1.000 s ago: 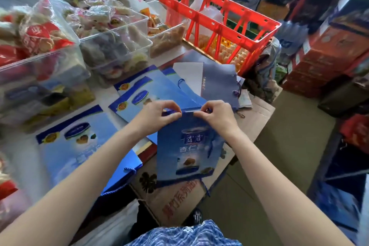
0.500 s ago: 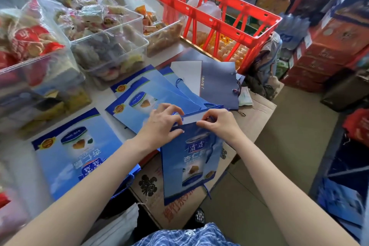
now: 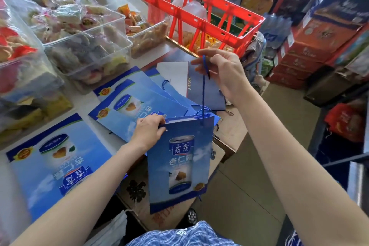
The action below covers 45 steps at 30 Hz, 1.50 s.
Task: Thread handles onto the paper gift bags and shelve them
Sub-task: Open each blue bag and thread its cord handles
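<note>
Up at centre right, the right hand (image 3: 223,74) has its grip pinched on a blue cord handle (image 3: 203,90), which runs taut and straight down to the top edge of a blue paper gift bag (image 3: 179,162). Lower and to the left, the left hand (image 3: 147,134) has its grip pinched on that bag's top left corner, holding it upright off the near edge of the surface (image 3: 83,104). Further flat blue gift bags (image 3: 123,106) lie fanned on the surface to the left, with clear snack tubs (image 3: 87,46) and a red crate (image 3: 201,16) on the far side.

Tan tiled floor (image 3: 237,195), a red crate (image 3: 201,16) on the counter, stacked red cartons (image 3: 311,46) at right
</note>
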Available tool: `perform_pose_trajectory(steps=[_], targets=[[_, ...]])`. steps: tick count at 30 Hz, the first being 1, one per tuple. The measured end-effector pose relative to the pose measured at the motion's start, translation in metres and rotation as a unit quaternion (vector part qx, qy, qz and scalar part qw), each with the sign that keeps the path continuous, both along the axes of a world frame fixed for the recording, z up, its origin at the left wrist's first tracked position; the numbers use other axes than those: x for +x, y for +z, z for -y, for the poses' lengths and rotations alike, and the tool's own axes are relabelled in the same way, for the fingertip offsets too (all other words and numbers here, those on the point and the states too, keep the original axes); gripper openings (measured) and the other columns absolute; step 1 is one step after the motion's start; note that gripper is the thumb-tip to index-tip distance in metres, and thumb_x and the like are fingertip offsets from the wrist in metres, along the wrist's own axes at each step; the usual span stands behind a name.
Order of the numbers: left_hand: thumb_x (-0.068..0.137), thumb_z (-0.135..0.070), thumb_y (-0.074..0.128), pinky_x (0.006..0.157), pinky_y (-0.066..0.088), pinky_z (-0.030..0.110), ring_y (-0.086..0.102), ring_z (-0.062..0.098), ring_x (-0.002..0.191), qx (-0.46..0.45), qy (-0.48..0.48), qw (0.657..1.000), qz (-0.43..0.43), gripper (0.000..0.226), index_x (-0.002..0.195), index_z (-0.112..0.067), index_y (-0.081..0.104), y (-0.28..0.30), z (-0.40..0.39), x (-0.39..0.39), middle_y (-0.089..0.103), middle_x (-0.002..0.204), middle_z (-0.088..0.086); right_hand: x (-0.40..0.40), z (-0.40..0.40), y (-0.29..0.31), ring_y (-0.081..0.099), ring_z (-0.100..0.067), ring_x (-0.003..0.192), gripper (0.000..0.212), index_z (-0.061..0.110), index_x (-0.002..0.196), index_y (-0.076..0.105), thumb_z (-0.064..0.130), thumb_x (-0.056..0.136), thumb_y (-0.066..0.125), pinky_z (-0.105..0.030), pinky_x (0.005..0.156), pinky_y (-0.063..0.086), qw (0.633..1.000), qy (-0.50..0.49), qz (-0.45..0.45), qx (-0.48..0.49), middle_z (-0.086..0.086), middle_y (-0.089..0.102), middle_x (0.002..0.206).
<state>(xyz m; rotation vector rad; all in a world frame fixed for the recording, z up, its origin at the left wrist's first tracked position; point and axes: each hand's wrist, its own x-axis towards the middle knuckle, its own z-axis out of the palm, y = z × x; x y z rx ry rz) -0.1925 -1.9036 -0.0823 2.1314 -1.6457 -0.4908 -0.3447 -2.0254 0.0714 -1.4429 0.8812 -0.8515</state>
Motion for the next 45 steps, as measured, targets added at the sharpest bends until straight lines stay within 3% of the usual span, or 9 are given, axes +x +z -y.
perform_pose_trajectory(steps=[3, 6, 10, 14, 19, 25, 28, 33, 45], targets=[[0.087, -0.011, 0.061, 0.096, 0.033, 0.037, 0.057, 0.018, 0.097, -0.049, -0.037, 0.997, -0.053, 0.003, 0.088, -0.011, 0.058, 0.011, 0.002, 0.004, 0.056, 0.122, -0.001, -0.002, 0.002, 0.0, 0.067, -0.005, 0.067, 0.02, -0.003, 0.104, 0.062, -0.003, 0.094, 0.045, -0.018, 0.07, 0.054, 0.99, -0.001, -0.048, -0.135, -0.003, 0.068, 0.082], [0.087, -0.009, 0.062, 0.095, 0.039, 0.049, 0.06, 0.015, 0.091, -0.073, -0.094, 0.989, -0.083, 0.019, 0.08, -0.02, 0.048, 0.021, 0.002, 0.01, 0.058, 0.123, -0.003, -0.01, -0.003, -0.015, 0.064, -0.003, 0.059, 0.011, 0.0, 0.096, 0.067, 0.004, 0.085, 0.065, -0.015, 0.061, 0.051, 0.966, 0.013, -0.12, -0.228, 0.002, 0.066, 0.072], [0.088, -0.014, 0.062, 0.095, 0.04, 0.05, 0.058, 0.019, 0.102, -0.038, -0.091, 0.99, -0.098, 0.017, 0.081, -0.023, 0.049, 0.021, 0.001, 0.013, 0.061, 0.116, -0.004, -0.02, -0.029, -0.059, 0.062, -0.006, 0.055, 0.011, 0.002, 0.092, 0.067, -0.004, 0.083, 0.064, -0.016, 0.05, 0.05, 0.989, 0.031, -0.133, -0.058, -0.008, 0.065, 0.073], [0.089, -0.019, 0.061, 0.099, 0.038, 0.043, 0.055, 0.018, 0.106, 0.014, -0.038, 0.992, -0.118, 0.012, 0.081, -0.021, 0.052, 0.023, 0.006, 0.012, 0.058, 0.121, -0.003, -0.01, -0.047, -0.097, 0.066, -0.006, 0.061, 0.022, 0.005, 0.089, 0.068, -0.011, 0.088, 0.053, -0.017, 0.064, 0.055, 0.995, 0.01, -0.095, 0.026, -0.007, 0.064, 0.077], [0.089, -0.02, 0.061, 0.098, 0.04, 0.041, 0.051, 0.017, 0.113, 0.08, 0.033, 0.98, -0.177, 0.016, 0.073, -0.019, 0.062, 0.033, 0.013, 0.013, 0.056, 0.125, 0.001, 0.005, -0.054, -0.12, 0.063, -0.016, 0.081, 0.015, 0.002, 0.09, 0.073, -0.004, 0.084, 0.061, -0.028, 0.084, 0.053, 0.978, -0.022, -0.202, -0.055, 0.0, 0.06, 0.088], [0.092, -0.017, 0.057, 0.08, 0.039, 0.026, 0.049, 0.016, 0.114, 0.066, 0.04, 0.967, -0.243, 0.017, 0.093, -0.003, 0.067, 0.05, 0.009, 0.012, 0.053, 0.131, 0.004, 0.014, -0.064, -0.117, 0.06, -0.013, 0.08, 0.01, 0.005, 0.088, 0.073, 0.012, 0.081, 0.072, -0.013, 0.071, 0.049, 0.959, -0.03, -0.24, -0.147, 0.002, 0.06, 0.087], [0.092, -0.017, 0.056, 0.079, 0.038, 0.025, 0.048, 0.016, 0.117, 0.059, 0.043, 0.968, -0.241, 0.021, 0.099, -0.001, 0.067, 0.054, 0.007, 0.015, 0.051, 0.134, 0.004, 0.015, -0.065, -0.116, 0.058, -0.013, 0.083, 0.01, 0.002, 0.087, 0.072, 0.01, 0.082, 0.07, -0.007, 0.07, 0.047, 0.962, 0.012, -0.24, -0.128, -0.001, 0.054, 0.095], [0.092, -0.017, 0.057, 0.078, 0.039, 0.027, 0.047, 0.019, 0.12, 0.056, 0.05, 0.97, -0.233, 0.019, 0.097, -0.002, 0.067, 0.053, 0.004, 0.015, 0.051, 0.134, 0.006, 0.016, -0.07, -0.118, 0.052, -0.018, 0.103, 0.01, 0.004, 0.083, 0.071, 0.013, 0.081, 0.071, -0.03, 0.086, 0.051, 0.955, 0.02, -0.267, -0.127, 0.001, 0.046, 0.102], [0.089, -0.018, 0.061, 0.09, 0.043, 0.034, 0.047, 0.017, 0.118, 0.045, 0.05, 0.98, -0.188, 0.014, 0.09, -0.006, 0.068, 0.047, -0.001, 0.015, 0.053, 0.13, 0.004, 0.015, -0.078, -0.124, 0.049, -0.02, 0.108, 0.013, 0.007, 0.085, 0.069, 0.018, 0.08, 0.071, -0.029, 0.089, 0.046, 0.95, 0.024, -0.286, -0.124, 0.001, 0.046, 0.104]])
